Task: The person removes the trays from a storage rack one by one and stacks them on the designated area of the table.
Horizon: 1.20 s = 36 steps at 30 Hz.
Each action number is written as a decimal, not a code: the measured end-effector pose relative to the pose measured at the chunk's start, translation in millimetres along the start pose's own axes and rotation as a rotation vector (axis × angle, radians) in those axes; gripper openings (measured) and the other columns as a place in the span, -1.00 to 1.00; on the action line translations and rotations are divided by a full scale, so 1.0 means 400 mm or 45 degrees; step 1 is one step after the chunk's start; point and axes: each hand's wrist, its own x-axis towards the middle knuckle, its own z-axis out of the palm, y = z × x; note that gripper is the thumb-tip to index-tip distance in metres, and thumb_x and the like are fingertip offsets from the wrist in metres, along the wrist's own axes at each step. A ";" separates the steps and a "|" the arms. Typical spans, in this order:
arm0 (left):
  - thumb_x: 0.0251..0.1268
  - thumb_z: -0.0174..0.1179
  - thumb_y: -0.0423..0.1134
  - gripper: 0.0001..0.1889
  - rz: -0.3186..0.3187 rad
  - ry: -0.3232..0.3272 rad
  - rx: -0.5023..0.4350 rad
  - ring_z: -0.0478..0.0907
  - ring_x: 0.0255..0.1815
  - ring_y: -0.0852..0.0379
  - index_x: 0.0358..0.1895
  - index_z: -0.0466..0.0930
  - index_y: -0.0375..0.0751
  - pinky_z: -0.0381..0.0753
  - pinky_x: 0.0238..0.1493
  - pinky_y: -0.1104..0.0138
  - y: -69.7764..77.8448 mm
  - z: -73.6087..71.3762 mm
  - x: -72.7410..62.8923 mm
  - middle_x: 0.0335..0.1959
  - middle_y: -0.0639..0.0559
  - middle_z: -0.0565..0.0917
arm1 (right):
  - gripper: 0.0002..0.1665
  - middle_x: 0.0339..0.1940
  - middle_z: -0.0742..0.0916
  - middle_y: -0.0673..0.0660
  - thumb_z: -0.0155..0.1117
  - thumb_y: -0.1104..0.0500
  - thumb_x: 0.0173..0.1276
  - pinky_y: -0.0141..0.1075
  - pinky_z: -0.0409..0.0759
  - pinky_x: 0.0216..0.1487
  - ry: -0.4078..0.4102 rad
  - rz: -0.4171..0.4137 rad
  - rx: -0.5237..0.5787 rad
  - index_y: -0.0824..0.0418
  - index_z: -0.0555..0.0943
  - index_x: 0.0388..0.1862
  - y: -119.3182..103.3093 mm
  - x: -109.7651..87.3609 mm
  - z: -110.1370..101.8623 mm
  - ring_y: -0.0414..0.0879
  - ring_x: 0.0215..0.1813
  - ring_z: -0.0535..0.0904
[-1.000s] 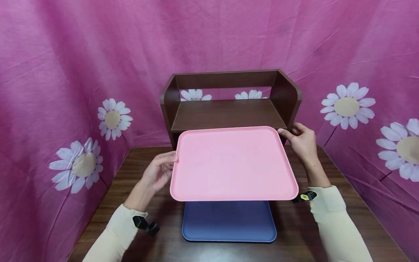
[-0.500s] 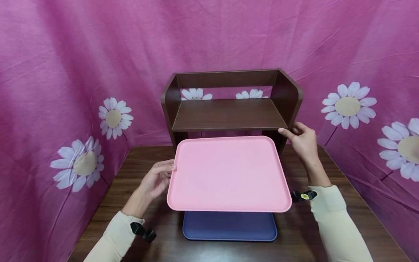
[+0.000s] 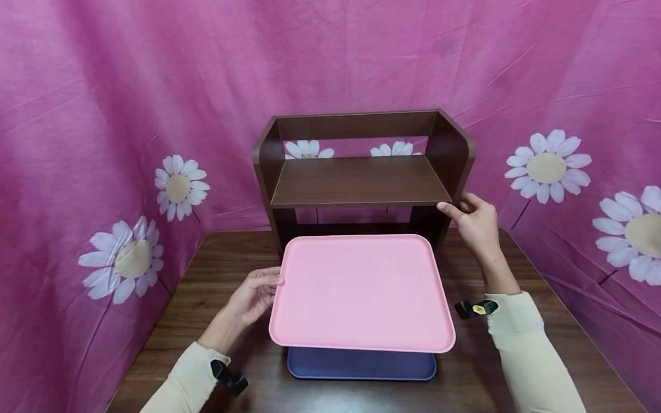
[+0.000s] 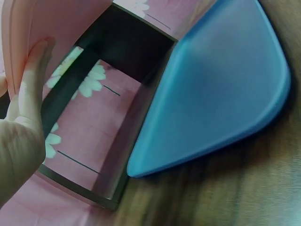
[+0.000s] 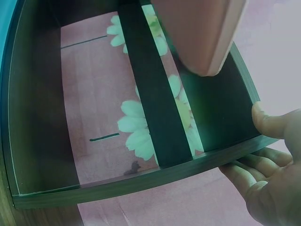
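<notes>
My left hand [image 3: 253,297] pinches the left rim of a pink tray [image 3: 361,292], thumb on top and fingers [image 4: 34,80] along its underside. The tray is held up in front of the shelf, tilted toward me. Below it lies a blue tray [image 3: 361,365] on the table, its rear part hidden by the pink one in the head view. With my right hand [image 3: 476,226] I grip the right side of the dark brown two-level shelf [image 3: 361,180]. In the right wrist view the thumb [image 5: 268,123] lies inside the side panel, the fingers outside.
The shelf stands at the back of a wood-grain table [image 3: 222,258]. A pink curtain [image 3: 341,57] with large white daisies hangs behind and along both sides. A dark wrist camera [image 3: 229,378] sits on the left wrist, another camera [image 3: 475,310] on the right.
The pink tray has moved down and away from the shelf's upper board with my left hand, uncovering the shelf's lower opening and covering more of the blue tray. My right hand stays put.
</notes>
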 end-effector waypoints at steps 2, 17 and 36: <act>0.54 -0.26 -0.60 -0.50 -0.011 0.012 -0.008 0.82 -0.32 0.27 -0.07 0.76 -0.20 0.82 -0.25 0.42 -0.011 -0.002 -0.002 -0.33 0.06 0.86 | -0.39 -0.47 0.62 -0.66 0.55 -0.07 0.39 -0.62 0.50 -0.31 -0.003 0.003 0.001 0.27 0.69 0.26 0.001 0.002 -0.002 -0.57 -0.29 0.57; 0.55 -0.28 -0.59 -0.49 -0.072 0.040 -0.012 0.81 -0.31 0.27 -0.05 0.75 -0.17 0.81 -0.23 0.43 -0.075 -0.025 -0.024 -0.33 0.08 0.85 | -0.45 -0.48 0.64 -0.63 0.56 -0.01 0.39 -0.62 0.49 -0.26 0.001 0.006 0.044 0.31 0.69 0.19 0.001 -0.002 0.004 -0.53 -0.27 0.57; 0.55 -0.25 -0.59 -0.49 -0.139 0.063 0.010 0.82 -0.26 0.27 -0.06 0.76 -0.14 0.82 -0.15 0.39 -0.153 -0.041 -0.042 -0.29 0.09 0.87 | -0.40 -0.48 0.62 -0.66 0.54 -0.05 0.40 -0.61 0.48 -0.25 -0.012 0.028 0.045 0.31 0.67 0.23 -0.004 -0.002 0.003 -0.53 -0.28 0.57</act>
